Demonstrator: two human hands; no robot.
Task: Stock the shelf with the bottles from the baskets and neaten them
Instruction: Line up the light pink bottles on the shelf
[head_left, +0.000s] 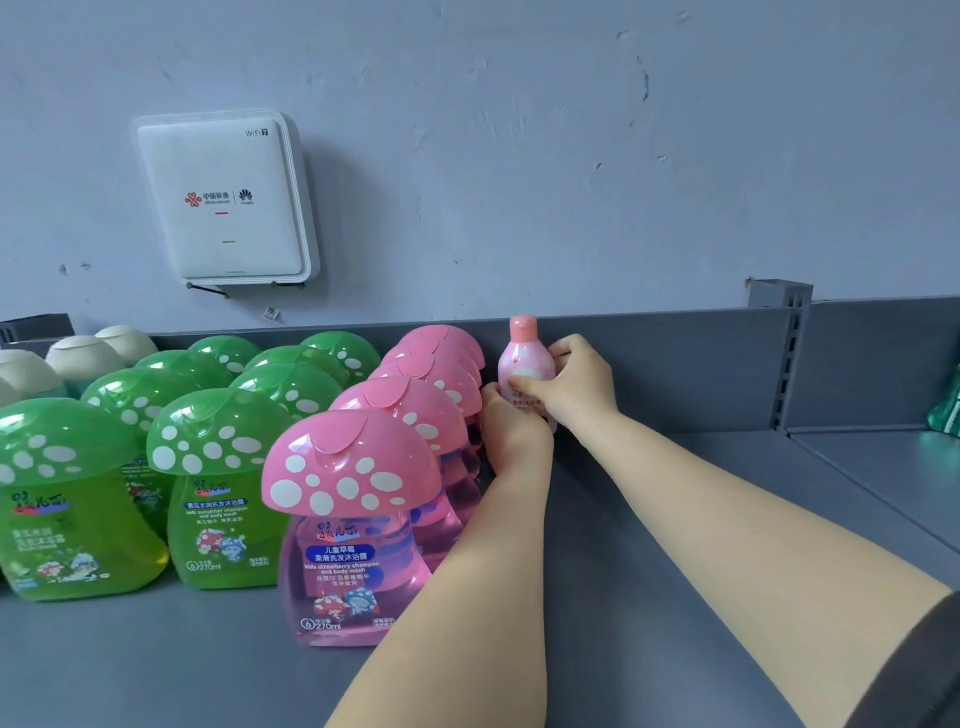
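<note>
Your two bare forearms reach up from the bottom edge across the grey shelf (649, 545), a dark sleeve (919, 670) showing on the right one. Both hands meet at a small pink bottle (525, 364) that stands upright against the shelf's back wall, and that bottle is the landmark for everything else. Your right hand (576, 384) wraps it from the right, thumb across the front label and fingers curled behind. Your left hand (511, 426) cups its lower left side; the fingertips are hidden behind the bottle, so you cannot tell how tightly they close. Just left of the small bottle, touching your left hand, a row of pink mushroom-capped bottles (358, 499) runs from the back wall toward the camera, the front one marked as strawberry shampoo and body wash. Further left stand two rows of green mushroom-capped bottles (218, 467), and beyond them, at the far left, a row of bottles with cream caps (83, 356). Above and well to the left of the small bottle, a white router (223, 200) hangs on the pale wall (571, 156). Well to the right, past an upright divider (789, 358), a green package (948, 410) peeks in at the frame's edge on the neighbouring shelf section.
</note>
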